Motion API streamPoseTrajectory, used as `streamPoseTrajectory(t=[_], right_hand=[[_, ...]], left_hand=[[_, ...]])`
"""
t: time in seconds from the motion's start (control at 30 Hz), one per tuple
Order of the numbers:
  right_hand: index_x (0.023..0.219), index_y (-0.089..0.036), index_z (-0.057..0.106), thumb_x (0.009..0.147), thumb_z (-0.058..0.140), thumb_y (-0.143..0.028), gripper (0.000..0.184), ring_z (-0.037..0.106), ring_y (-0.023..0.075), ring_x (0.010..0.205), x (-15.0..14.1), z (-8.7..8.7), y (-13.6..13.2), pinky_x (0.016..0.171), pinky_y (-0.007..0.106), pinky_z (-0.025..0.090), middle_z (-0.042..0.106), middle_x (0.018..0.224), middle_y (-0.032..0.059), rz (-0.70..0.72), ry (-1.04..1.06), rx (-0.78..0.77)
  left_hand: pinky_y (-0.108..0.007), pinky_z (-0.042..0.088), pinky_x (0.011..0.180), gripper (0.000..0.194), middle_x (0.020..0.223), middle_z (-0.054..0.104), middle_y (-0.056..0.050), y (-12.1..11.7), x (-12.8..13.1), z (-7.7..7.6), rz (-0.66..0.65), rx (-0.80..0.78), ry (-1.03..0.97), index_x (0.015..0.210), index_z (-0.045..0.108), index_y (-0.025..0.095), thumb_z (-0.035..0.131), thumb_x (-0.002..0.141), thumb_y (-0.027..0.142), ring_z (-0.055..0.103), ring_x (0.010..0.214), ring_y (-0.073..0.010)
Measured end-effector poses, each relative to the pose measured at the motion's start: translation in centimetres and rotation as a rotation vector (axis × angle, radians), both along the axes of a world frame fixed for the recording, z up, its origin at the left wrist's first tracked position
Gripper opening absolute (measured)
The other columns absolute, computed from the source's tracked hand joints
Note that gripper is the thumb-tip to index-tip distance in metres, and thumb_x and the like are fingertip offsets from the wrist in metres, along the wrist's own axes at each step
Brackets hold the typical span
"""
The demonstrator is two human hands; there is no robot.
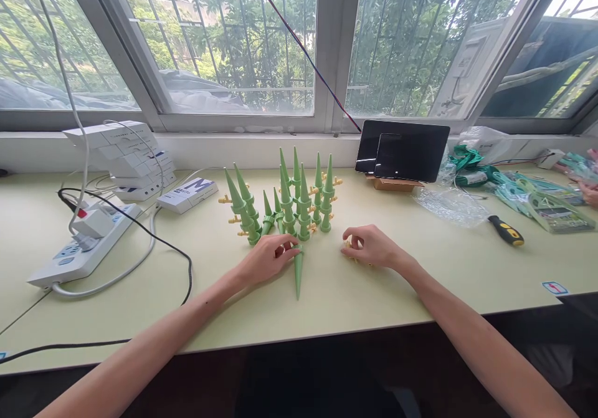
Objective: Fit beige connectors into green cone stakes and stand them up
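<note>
My left hand (267, 260) has its thumb and fingers closed round the wide end of a green plant watering spike (298, 276), whose tip points towards me on the tabletop. To the right, my right hand (374, 247) is curled low over the table, fingertips pinched at small yellow valves (346, 243) that it mostly covers. Just beyond the left hand stand several stacks of green watering spikes (303, 203), tips up, with yellow valves (337, 182) sticking out of their sides. Two shorter spikes (267, 209) stand in the middle of the group.
A power strip (88, 240) with cables and stacked white boxes (119, 156) occupy the left. At the back right, two dark tablets (406, 150) lean on a cardboard stand. Clear plastic wrap (453, 206), a screwdriver (507, 231) and green packages (542, 200) lie right. Another person's hand (589, 192) shows there.
</note>
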State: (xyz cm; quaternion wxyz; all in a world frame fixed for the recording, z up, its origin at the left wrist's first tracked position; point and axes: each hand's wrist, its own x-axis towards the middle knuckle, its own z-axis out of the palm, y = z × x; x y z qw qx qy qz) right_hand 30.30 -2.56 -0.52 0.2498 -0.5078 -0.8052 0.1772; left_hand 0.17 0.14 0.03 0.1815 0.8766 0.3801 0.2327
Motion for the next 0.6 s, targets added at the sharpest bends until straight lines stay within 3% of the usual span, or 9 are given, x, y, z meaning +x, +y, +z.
streamPoseTrajectory(t=[0.27, 0.6], right_hand=[[0.088, -0.021, 0.064, 0.079, 0.057, -0.02, 0.011, 0.052, 0.0105, 0.052, -0.12, 0.13, -0.13, 0.059, 0.024, 0.041, 0.063, 0.062, -0.0041, 0.0, -0.016, -0.004], [0.083, -0.02, 0.067, 0.075, 0.055, -0.013, 0.016, 0.052, 0.0106, 0.055, -0.23, 0.33, -0.32, 0.062, 0.024, 0.042, 0.064, 0.062, -0.0027, 0.03, -0.033, 0.038]], left_hand=[[-0.021, 0.028, 0.048, 0.024, 0.055, 0.046, 0.005, -0.23, 0.05, 0.21, -0.017, -0.127, -0.046, 0.09, 0.06, 0.016, 0.054, 0.092, 0.039, 0.036, 0.046, -0.0079], [-0.021, 0.027, 0.046, 0.03, 0.058, 0.051, 0.004, -0.25, 0.35, 0.34, -0.019, -0.199, -0.069, 0.08, 0.057, 0.015, 0.054, 0.091, 0.043, 0.037, 0.045, -0.0062]])
